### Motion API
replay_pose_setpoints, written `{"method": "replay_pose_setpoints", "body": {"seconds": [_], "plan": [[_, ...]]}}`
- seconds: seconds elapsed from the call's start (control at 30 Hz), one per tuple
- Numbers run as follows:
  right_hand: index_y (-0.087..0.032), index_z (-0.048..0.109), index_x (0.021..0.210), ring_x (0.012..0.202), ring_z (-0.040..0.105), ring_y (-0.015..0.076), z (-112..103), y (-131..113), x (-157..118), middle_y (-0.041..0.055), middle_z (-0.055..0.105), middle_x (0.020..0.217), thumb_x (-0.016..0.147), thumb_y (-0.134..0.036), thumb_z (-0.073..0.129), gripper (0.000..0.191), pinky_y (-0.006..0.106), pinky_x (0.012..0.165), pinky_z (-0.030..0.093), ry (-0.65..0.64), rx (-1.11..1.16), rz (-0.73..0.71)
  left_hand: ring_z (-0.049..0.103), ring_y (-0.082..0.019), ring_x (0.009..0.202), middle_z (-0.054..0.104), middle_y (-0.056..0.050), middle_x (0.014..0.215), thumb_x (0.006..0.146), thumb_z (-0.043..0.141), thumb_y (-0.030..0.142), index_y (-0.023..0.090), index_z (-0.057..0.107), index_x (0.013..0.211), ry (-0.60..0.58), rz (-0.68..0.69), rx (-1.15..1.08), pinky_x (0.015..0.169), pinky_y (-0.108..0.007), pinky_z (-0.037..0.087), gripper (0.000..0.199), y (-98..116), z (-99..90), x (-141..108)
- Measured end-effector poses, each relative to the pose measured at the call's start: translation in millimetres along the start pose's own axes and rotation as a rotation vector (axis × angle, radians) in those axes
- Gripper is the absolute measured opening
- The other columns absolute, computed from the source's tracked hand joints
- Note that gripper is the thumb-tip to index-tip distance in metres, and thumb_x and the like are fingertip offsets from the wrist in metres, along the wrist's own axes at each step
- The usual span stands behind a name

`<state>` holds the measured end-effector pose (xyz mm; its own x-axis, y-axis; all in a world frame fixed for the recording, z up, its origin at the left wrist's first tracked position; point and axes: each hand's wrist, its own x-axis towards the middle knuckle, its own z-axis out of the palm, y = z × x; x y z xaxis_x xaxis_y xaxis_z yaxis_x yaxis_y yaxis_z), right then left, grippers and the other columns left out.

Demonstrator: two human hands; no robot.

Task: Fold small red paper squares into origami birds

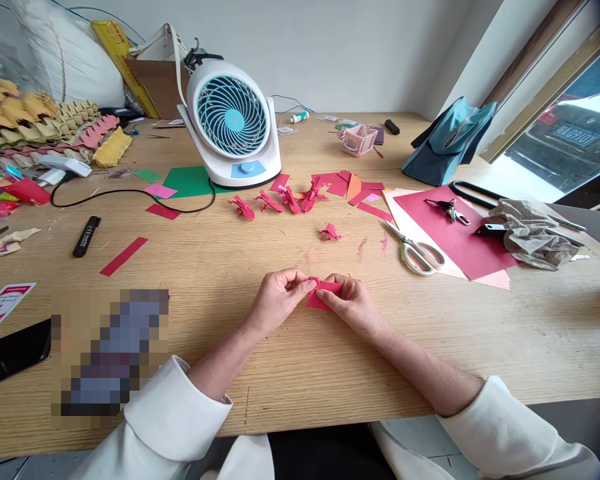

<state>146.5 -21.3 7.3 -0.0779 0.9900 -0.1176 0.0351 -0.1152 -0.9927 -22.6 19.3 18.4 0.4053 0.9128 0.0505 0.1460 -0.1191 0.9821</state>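
A small piece of red paper (320,301) is pinched between both hands just above the wooden table. My left hand (281,298) grips its left corner with thumb and forefinger. On the other side, my right hand (351,301) is closed on the paper, thumb pressed on top; the fingers behind are partly hidden. Beyond the hands lies one folded red paper figure (330,232), and farther back stand several more red paper figures (290,199) in a row. White-handled scissors (417,253) rest to the right, blades partly apart.
A white fan (233,123) stands at the back. Green paper (187,181) and red scraps (335,183) lie near it. To the left are a black marker (87,237), a red strip (124,257) and a dark phone (15,353). Red sheets (460,233) and a teal bag (447,143) are at right.
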Motion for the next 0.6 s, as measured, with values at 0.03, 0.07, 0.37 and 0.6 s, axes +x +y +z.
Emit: {"method": "replay_pose_setpoints", "body": {"seconds": [0.03,0.07,0.37,0.6], "plan": [[-0.018,0.055,0.072,0.056,0.04,0.0099,-0.3,0.9,0.2,-0.003,0.05,0.062,0.073,-0.051,0.071,0.037,0.024,0.053,0.031,0.0,0.004,0.001,0.048,-0.009,0.057,0.055,0.002,0.059,0.083,0.064,0.036,0.014,0.061,0.065,-0.019,-0.006,-0.011,0.056,-0.022,0.039,0.029,0.2,-0.6,0.5],[-0.018,0.054,0.072,0.056,0.04,0.0099,-0.5,1.5,0.2,-0.0029,0.05,0.062,0.074,-0.051,0.07,0.036,0.024,0.053,0.031,0.002,0.005,0.003,0.048,-0.009,0.057,0.055,0.002,0.06,0.084,0.063,0.036,0.014,0.061,0.066,-0.034,-0.008,-0.017,0.057,-0.022,0.039,0.029,0.0,-0.9,1.0],[-0.017,0.054,0.068,0.055,0.037,0.0095,3.0,-0.4,-2.4,-0.0034,0.047,0.06,0.074,-0.046,0.07,0.033,0.024,0.051,0.028,0.008,-0.093,-0.014,0.055,-0.011,0.062,0.062,0.0,0.068,0.077,0.07,0.027,0.015,0.063,0.073,0.042,0.062,0.1,0.059,-0.022,0.044,0.015,-3.3,7.0,-1.1],[-0.018,0.053,0.07,0.055,0.038,0.0096,2.9,3.0,-2.9,-0.0036,0.047,0.061,0.079,-0.041,0.065,0.027,0.024,0.051,0.028,-0.05,-0.116,-0.057,0.047,-0.01,0.059,0.054,0.002,0.061,0.085,0.061,0.031,0.016,0.06,0.065,0.019,0.102,0.149,0.058,-0.022,0.038,0.025,2.6,1.5,-1.2]]}}
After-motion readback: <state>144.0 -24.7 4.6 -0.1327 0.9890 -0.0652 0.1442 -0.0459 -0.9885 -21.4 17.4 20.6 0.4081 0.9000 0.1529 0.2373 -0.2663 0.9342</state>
